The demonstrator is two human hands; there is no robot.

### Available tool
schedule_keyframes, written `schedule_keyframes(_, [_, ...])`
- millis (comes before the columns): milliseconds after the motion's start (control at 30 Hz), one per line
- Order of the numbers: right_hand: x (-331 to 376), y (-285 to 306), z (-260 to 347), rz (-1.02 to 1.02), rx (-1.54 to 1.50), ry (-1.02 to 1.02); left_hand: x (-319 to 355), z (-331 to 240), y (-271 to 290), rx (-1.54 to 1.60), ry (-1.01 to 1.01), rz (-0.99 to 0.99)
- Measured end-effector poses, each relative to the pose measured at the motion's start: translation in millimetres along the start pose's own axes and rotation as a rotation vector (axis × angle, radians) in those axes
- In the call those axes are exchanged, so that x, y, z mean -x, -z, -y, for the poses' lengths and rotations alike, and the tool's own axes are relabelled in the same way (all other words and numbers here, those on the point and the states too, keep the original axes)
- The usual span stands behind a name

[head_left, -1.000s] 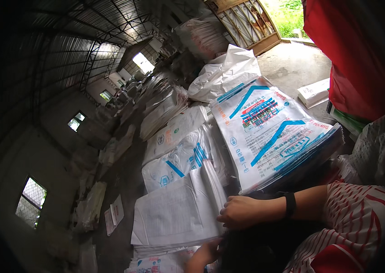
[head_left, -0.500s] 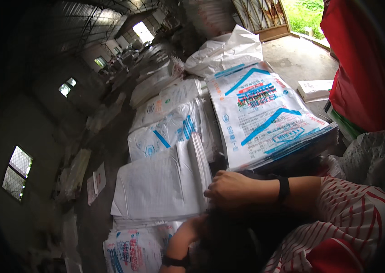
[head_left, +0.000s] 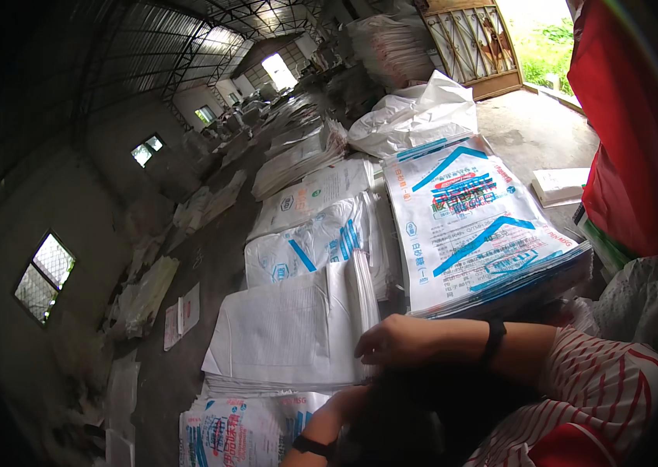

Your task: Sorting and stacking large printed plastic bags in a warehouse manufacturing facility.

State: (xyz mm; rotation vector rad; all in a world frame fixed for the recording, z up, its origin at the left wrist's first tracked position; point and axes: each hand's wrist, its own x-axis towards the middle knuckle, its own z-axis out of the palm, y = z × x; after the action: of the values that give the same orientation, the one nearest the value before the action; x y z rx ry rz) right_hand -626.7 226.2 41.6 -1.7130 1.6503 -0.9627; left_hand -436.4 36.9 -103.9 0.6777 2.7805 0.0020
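Note:
My right hand (head_left: pixel 397 341) reaches in from the right, a black band on its wrist. Its fingers are curled, and the fingertips meet the right edge of a plain white sack (head_left: pixel 282 331) on a stack of flat sacks. My left hand (head_left: pixel 348 402), also with a black wristband, lies lower, by the stack's near right corner. Its fingers run into dark shadow, so their grip is hidden. Nearer still is a pile of white sacks (head_left: pixel 232 436) with red and blue print.
A tall stack of blue-printed sacks (head_left: pixel 469 222) stands right of centre. Beyond the plain sack lie more sack piles (head_left: pixel 306 241) and a crumpled white bag (head_left: pixel 414 121). Red material (head_left: pixel 624 140) hangs at the right. A metal gate (head_left: pixel 473 47) stands at the back.
The view has shifted, so the whole scene sits lower and further right. Both hands stay by the plain white sack's right edge, and the right hand's fingers are slightly more curled downward.

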Motion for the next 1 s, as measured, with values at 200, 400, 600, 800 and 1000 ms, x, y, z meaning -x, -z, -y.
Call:
schedule_keyframes(200, [-1.5,-10.3,-142.9,0.05,-0.017,0.022,4.3,-29.7,24.8,0.511,0.33,0.093])
schedule_keyframes(400, [20.5,-102.6,-220.2,0.35,-0.185,-0.276,69.5,-41.8,-42.0,0.497,0.422,0.12])
schedule_keyframes(600, [23.4,-104.2,-221.3,0.289,0.077,-0.015,62.2,-53.0,-54.7,0.492,0.497,0.135])
schedule_keyframes(800, [21.8,-130.0,-231.4,0.231,-0.024,-0.157,57.1,-67.8,-52.6,0.488,0.575,0.114])
schedule_keyframes(1000, [19.1,-126.4,-263.7,-0.206,-0.107,-0.189,37.4,-48.2,-6.6,0.517,0.525,0.285])
